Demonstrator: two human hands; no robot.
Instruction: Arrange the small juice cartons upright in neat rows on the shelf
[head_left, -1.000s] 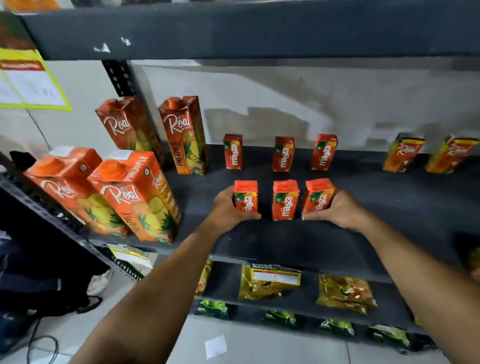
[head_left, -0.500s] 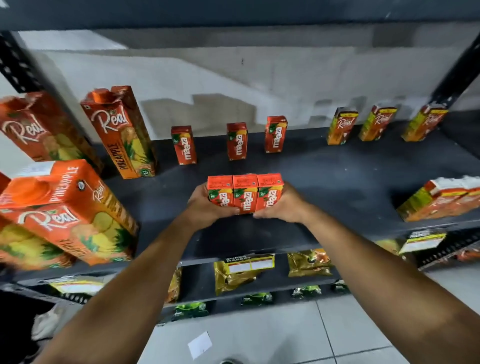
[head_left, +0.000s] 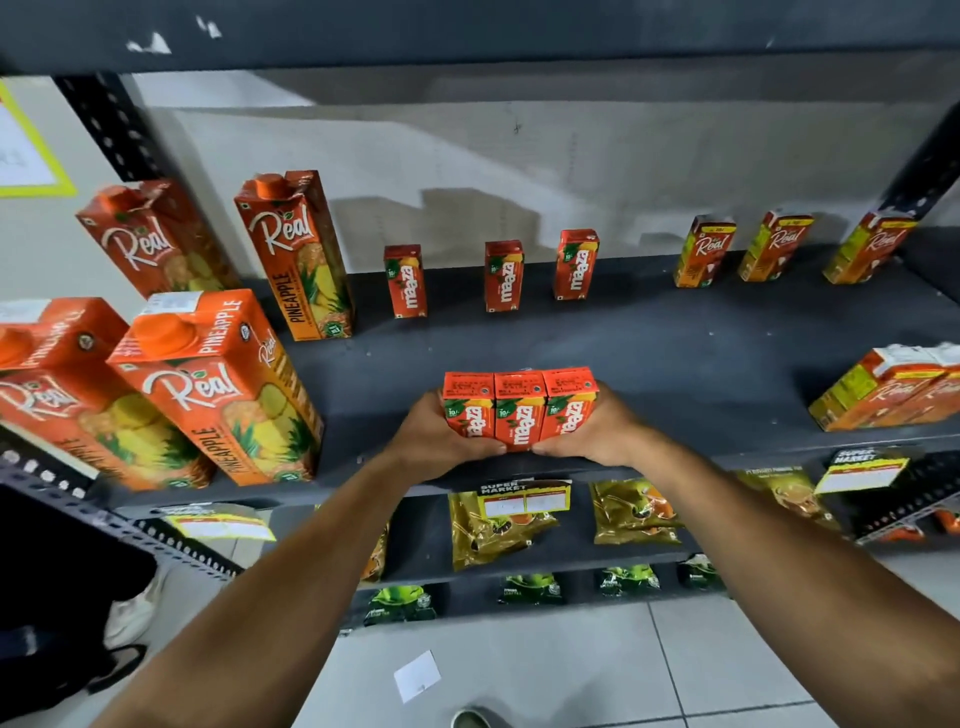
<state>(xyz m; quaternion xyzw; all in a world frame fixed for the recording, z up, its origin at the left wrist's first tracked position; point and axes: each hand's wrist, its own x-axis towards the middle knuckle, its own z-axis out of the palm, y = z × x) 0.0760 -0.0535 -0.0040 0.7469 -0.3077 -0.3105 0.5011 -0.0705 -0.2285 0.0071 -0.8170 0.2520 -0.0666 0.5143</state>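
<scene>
Three small red Maaza cartons (head_left: 519, 410) stand upright, pressed side by side near the front edge of the dark shelf (head_left: 675, 358). My left hand (head_left: 434, 436) clasps the left carton and my right hand (head_left: 589, 434) clasps the right one, squeezing the trio together. Further back, three more Maaza cartons stand apart in a row: left (head_left: 406, 280), middle (head_left: 503, 275), right (head_left: 575, 264).
Tall Real pineapple cartons (head_left: 218, 384) crowd the shelf's left side. Small Real cartons (head_left: 774, 247) stand at the back right, and more of them (head_left: 893, 387) sit at the right front. Packets (head_left: 498, 525) lie on the lower shelf.
The three front cartons, spaced apart a second ago, are now pushed tight together between my hands. The view has shifted slightly.
</scene>
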